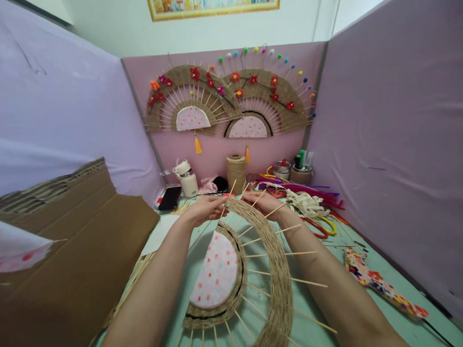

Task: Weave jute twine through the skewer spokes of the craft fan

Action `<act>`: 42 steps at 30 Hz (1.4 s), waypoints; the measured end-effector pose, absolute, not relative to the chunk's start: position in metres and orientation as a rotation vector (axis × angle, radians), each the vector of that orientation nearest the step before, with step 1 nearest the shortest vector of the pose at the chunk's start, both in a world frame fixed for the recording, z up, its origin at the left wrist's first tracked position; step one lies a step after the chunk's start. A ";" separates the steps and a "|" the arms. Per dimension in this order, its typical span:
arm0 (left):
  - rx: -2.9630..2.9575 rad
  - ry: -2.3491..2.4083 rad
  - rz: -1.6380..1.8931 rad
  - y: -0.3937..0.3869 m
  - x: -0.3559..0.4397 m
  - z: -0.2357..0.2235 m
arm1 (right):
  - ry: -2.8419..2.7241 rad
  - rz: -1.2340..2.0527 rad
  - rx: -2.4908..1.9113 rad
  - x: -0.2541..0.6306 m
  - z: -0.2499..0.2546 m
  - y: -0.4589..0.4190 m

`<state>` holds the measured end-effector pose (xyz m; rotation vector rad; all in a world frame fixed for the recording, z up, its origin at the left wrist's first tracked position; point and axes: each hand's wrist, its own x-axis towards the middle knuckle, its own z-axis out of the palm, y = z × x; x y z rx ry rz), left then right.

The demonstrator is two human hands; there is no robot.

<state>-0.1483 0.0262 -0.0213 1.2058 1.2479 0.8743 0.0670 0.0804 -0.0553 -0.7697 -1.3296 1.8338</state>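
A half-round fan of woven jute twine (277, 265) on thin wooden sticks stands tilted between my arms. At its inner end is a half-disc of white cloth (216, 265) with pink dots, edged by a twine band with a black line. My left hand (207, 210) grips the fan's far end, its fingers closed around the outermost stick. Beyond the woven band, my right hand (263, 204) is bent behind the stick tips with its fingers pinched near the band's end. What those right fingers hold is too small to make out.
Cardboard (66, 240) leans at left beside a phone (170, 198) and a white bottle (187, 179). A twine spool (236, 174) stands at the back. Pipe cleaners (311, 193) and a flower-patterned glue gun (383, 287) lie at right. Two decorated fans (190, 73) hang on the pink panel.
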 end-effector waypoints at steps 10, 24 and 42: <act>1.188 1.051 0.896 0.043 -0.139 -0.011 | -1.364 1.785 -0.859 0.064 -0.050 0.076; 1.337 1.064 0.992 0.035 -0.145 0.010 | -1.693 1.476 -0.870 0.096 -0.025 0.076; 1.375 1.165 1.030 0.018 -0.145 0.016 | -1.370 1.019 -0.835 0.116 -0.012 0.055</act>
